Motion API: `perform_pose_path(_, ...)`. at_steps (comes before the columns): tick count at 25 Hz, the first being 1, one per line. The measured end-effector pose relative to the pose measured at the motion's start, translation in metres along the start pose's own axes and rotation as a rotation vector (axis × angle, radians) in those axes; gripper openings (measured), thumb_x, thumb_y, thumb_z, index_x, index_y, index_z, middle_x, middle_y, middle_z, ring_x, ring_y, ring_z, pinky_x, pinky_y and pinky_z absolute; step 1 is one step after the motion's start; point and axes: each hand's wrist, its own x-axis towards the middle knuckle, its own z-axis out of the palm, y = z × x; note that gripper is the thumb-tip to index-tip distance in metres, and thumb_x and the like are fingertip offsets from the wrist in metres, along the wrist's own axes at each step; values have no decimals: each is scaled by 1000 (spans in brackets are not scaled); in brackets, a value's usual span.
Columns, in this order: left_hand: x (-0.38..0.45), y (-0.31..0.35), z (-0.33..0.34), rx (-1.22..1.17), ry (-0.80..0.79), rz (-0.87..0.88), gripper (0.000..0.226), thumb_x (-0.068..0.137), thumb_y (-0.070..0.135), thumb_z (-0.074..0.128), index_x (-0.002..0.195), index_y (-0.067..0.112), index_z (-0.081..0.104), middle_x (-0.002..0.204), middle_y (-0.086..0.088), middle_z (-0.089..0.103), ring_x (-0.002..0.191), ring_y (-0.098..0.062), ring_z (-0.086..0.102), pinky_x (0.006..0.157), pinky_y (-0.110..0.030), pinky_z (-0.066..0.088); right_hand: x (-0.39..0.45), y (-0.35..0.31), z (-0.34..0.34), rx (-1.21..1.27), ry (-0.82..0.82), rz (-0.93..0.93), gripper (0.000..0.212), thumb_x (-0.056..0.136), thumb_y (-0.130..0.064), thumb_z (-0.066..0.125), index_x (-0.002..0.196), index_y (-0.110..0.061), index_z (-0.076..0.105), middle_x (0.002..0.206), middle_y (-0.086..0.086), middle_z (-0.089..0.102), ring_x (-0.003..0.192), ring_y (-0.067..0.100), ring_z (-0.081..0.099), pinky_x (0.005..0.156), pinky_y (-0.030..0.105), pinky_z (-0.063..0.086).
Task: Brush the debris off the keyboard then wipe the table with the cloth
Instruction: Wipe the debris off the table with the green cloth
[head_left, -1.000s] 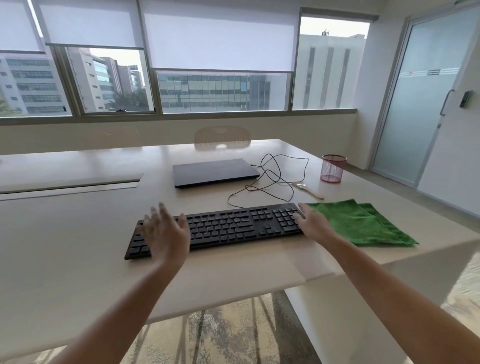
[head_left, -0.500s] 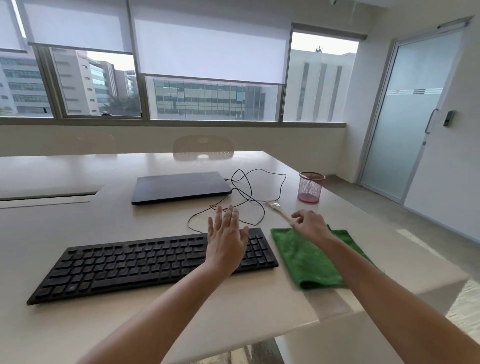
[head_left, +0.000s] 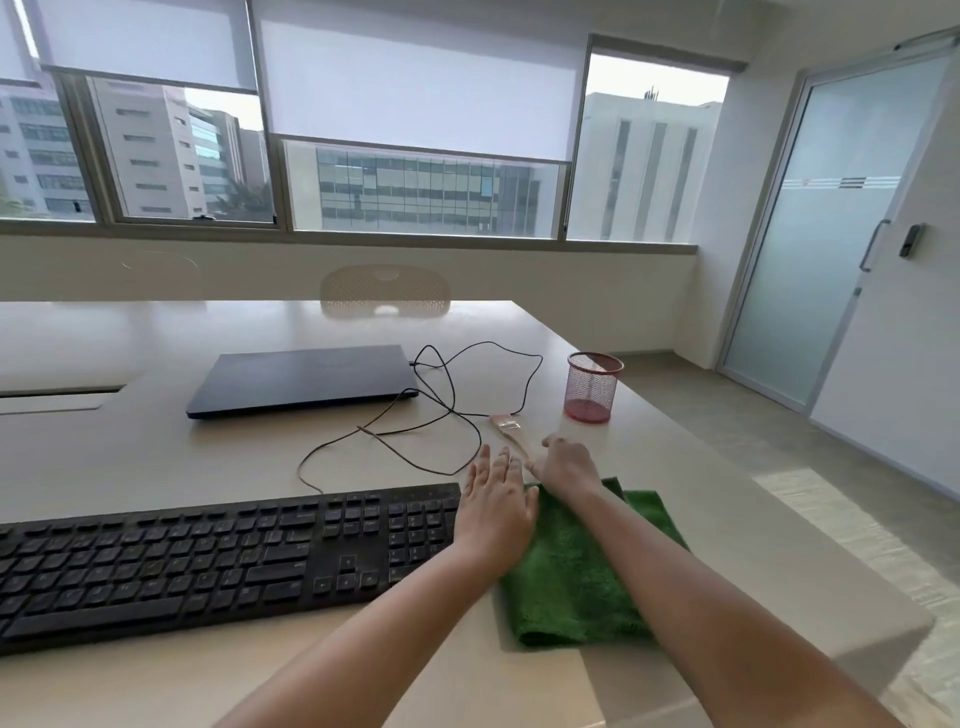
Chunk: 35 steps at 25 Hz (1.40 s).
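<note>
A black keyboard (head_left: 208, 561) lies along the near side of the beige table (head_left: 130, 467). Right of it lies a folded green cloth (head_left: 571, 577). A small brush (head_left: 506, 425) with a wooden handle lies just beyond the cloth, bristles pointing away. My left hand (head_left: 496, 506) is flat with fingers spread, over the keyboard's right end and the cloth's left edge. My right hand (head_left: 567, 467) is curled, knuckles up, at the near end of the brush handle and touching it. Its fingers are hidden, so the grip is unclear. The brush rests on the table.
A closed dark laptop (head_left: 301, 379) lies behind the keyboard, with a black cable (head_left: 452, 410) looping beside it. A red mesh cup (head_left: 592, 387) stands at the table's right edge. A chair back (head_left: 384, 288) shows at the far side; a glass door (head_left: 831, 234) is to the right.
My view has swung right. My left hand moved from the keyboard's left part to its right end. My right hand moved off the keyboard, over the cloth, to the brush handle.
</note>
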Motion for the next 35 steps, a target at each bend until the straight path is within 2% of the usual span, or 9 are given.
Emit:
perform_pose_path(7, 25, 18, 17, -44, -185, -43, 59, 101, 34, 27, 151, 12, 5, 159, -3, 5, 147, -18, 1, 119, -34, 3, 16, 7, -7, -6, 6, -58, 34, 85, -13, 54, 117, -3, 61, 115, 17, 64, 111, 32, 56, 93, 34, 45)
perform_pose_path(14, 29, 16, 29, 143, -231, -44, 61, 101, 40, 18, 151, 8, 1, 159, -5, -3, 146, -18, -6, 119, -34, -2, 23, 18, -10, -29, -31, -15, 45, 76, -28, 67, 112, -2, 63, 112, 17, 64, 107, 32, 57, 84, 32, 47)
perform_pose_path(18, 36, 14, 28, 92, -235, -55, 61, 101, 40, 20, 151, 9, 2, 159, -5, -2, 147, -18, -4, 119, -35, 0, 25, 25, -21, 105, -105, 104, 30, 73, -36, 72, 83, -8, 68, 79, 9, 60, 81, 22, 57, 52, 24, 38)
perform_pose_path(21, 48, 17, 21, -138, -183, -118, 62, 101, 39, 23, 151, 8, 4, 159, -7, 2, 147, -20, 2, 120, -34, 6, 29, 34, -29, 299, -146, 218, 28, 75, -35, 70, 84, -8, 71, 72, 5, 62, 68, 16, 55, 67, 23, 46)
perform_pose_path(23, 57, 24, 15, -351, -166, -147, 61, 102, 35, 25, 150, 5, 4, 158, -10, 4, 147, -21, 4, 118, -32, 7, 33, 39, -32, 510, -156, 300, 21, 75, -27, 73, 76, -6, 68, 71, 7, 64, 63, 16, 59, 83, 30, 54)
perform_pose_path(25, 65, 33, 10, -512, -130, -144, 60, 103, 34, 27, 150, 3, 5, 158, -10, 5, 146, -21, 4, 117, -30, 8, 34, 40, -38, 690, -137, 310, 17, 74, -20, 75, 71, -7, 66, 74, 9, 67, 66, 18, 64, 87, 37, 55)
perform_pose_path(29, 85, 53, 8, -679, -26, -95, 58, 102, 31, 29, 150, 5, 7, 158, -9, 11, 146, -19, 9, 117, -29, 10, 39, 40, -53, 731, -6, 205, 12, 75, -27, 75, 80, -16, 74, 85, 13, 73, 86, 24, 69, 90, 38, 53)
perform_pose_path(31, 92, 63, 8, -734, 17, -61, 55, 103, 27, 29, 150, 7, 10, 157, -9, 15, 145, -18, 12, 117, -29, 13, 42, 41, -63, 668, 97, 175, 26, 74, -29, 76, 95, -14, 74, 92, 10, 73, 94, 22, 68, 91, 36, 52)
perform_pose_path(35, 108, 78, 1, -773, 67, 12, 51, 102, 15, 33, 150, 16, 19, 156, -4, 19, 146, -13, 9, 112, -22, 15, 47, 45, -80, 615, 272, 94, 45, 69, -24, 79, 110, -11, 66, 97, 9, 72, 91, 19, 68, 86, 31, 53)
